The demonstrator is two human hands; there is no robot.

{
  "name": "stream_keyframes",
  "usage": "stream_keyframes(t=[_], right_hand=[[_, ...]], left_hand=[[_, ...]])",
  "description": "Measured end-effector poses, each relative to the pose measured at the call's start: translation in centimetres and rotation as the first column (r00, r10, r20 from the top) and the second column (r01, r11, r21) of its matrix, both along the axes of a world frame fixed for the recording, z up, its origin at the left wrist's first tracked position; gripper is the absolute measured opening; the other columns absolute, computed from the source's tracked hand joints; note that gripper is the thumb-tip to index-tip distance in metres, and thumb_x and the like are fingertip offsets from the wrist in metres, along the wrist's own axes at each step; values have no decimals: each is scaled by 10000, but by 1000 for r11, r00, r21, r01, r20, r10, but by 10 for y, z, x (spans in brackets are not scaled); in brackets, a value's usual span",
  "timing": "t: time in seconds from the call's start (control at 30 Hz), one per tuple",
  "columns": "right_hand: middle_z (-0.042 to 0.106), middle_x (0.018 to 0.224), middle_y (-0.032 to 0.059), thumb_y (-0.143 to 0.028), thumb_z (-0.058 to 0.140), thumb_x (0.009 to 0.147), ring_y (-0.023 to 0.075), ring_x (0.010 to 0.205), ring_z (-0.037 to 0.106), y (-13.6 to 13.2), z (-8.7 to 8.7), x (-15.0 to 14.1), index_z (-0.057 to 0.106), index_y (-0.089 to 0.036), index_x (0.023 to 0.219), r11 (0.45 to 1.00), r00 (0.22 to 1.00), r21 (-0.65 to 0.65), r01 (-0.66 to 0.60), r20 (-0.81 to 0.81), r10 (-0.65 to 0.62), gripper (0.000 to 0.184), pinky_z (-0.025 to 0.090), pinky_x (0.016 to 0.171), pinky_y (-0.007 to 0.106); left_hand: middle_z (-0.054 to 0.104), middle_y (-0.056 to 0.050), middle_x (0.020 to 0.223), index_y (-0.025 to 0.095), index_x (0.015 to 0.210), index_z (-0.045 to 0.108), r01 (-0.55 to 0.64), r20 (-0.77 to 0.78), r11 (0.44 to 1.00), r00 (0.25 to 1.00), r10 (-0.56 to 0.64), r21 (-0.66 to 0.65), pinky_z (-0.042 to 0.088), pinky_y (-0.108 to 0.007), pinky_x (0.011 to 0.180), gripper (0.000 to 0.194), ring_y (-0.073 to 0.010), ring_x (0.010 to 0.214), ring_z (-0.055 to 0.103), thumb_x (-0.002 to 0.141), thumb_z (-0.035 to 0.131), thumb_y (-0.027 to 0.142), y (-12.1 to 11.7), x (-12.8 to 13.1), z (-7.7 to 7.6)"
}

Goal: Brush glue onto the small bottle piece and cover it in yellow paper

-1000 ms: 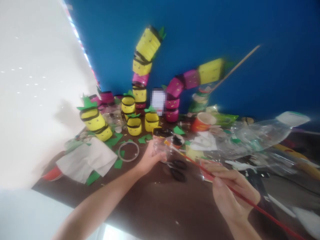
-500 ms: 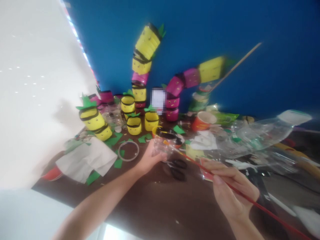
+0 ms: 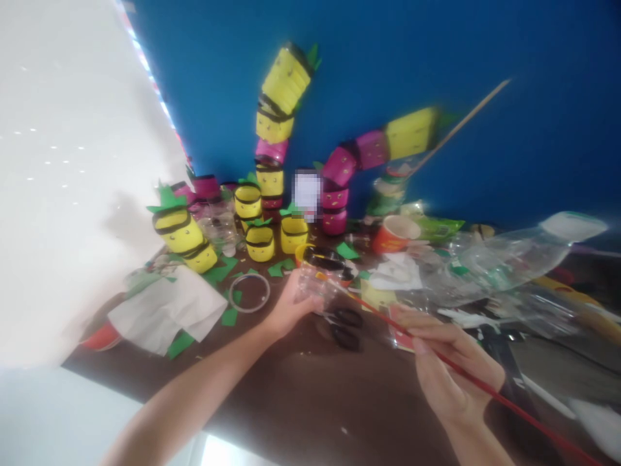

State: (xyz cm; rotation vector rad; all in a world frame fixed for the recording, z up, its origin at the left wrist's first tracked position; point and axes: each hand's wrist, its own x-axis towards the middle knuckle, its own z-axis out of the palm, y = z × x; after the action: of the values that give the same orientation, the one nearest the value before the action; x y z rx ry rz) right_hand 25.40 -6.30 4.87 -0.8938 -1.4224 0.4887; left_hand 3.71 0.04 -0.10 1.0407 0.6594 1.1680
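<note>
My left hand [image 3: 295, 304] is closed round a small clear plastic cup-like piece [image 3: 313, 283], partly hidden by the fingers. In my right hand [image 3: 451, 359] is a long red-handled paintbrush [image 3: 378, 312], gripped between thumb and fingers. Its yellow-orange tip lies at the clear piece; whether it touches is too blurred to tell. Just behind the left hand stands a container with a dark inside and a yellow rim [image 3: 305, 251]. Black-handled scissors [image 3: 347, 327] lie on the dark table [image 3: 301, 401] below the clear piece.
Yellow pineapple-like pots [image 3: 261, 243] stand at the back, with stacked yellow and magenta ones [image 3: 334, 220] by the blue wall. A clear bottle [image 3: 514, 259] and clutter lie right. White paper [image 3: 169, 307], a clear ring [image 3: 249, 293] and green scraps lie left. An orange cup [image 3: 395, 234] stands behind.
The brush tip has shifted very slightly left at the clear piece. Both hands keep nearly the same place and hold.
</note>
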Motion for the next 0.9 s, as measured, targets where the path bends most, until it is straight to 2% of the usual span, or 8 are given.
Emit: stream_keyframes(t=[0.4, 0.63, 0.73, 0.83, 0.9], right_hand=[[729, 826, 60, -249, 643, 813, 259, 866, 705, 0, 12, -4, 648, -214, 744, 997, 995, -25, 79, 57, -77, 77, 552, 884, 506], [725, 804, 51, -229, 659, 798, 258, 883, 700, 2, 11, -1, 661, -209, 760, 996, 996, 5, 86, 38, -86, 43, 541, 888, 485], [719, 769, 43, -248, 687, 769, 246, 852, 704, 4, 12, -1, 680, -208, 753, 997, 993, -7, 70, -95, -71, 44, 558, 858, 456], [720, 768, 47, -285, 694, 765, 240, 809, 718, 5, 12, -2, 698, -216, 756, 994, 963, -109, 8, -265, -36, 70, 602, 692, 376], [725, 775, 49, -309, 691, 774, 240, 781, 725, 6, 9, -2, 704, -219, 766, 986, 958, -166, -20, -286, -29, 91, 600, 629, 351]], left_hand=[[577, -10, 925, 232, 1129, 455, -37, -5, 999, 999, 37, 15, 445, -290, 688, 520, -143, 795, 548, 699, 733, 328, 2, 0, -5], [608, -15, 923, 226, 1125, 444, -62, 40, 998, 997, 63, -23, 443, -300, 677, 520, -141, 763, 566, 699, 719, 339, 0, 0, 4], [608, -11, 913, 226, 1115, 431, -99, 58, 994, 993, 102, -53, 438, -298, 670, 529, -131, 732, 567, 695, 724, 358, 0, 1, 8], [600, -11, 935, 227, 1109, 421, -119, 46, 992, 992, 121, -43, 446, -304, 692, 571, -130, 742, 569, 671, 755, 376, 0, 1, 8], [597, -11, 944, 226, 1111, 421, -110, 35, 994, 993, 110, -23, 451, -314, 717, 571, -131, 756, 572, 678, 758, 384, 1, 1, 6]])
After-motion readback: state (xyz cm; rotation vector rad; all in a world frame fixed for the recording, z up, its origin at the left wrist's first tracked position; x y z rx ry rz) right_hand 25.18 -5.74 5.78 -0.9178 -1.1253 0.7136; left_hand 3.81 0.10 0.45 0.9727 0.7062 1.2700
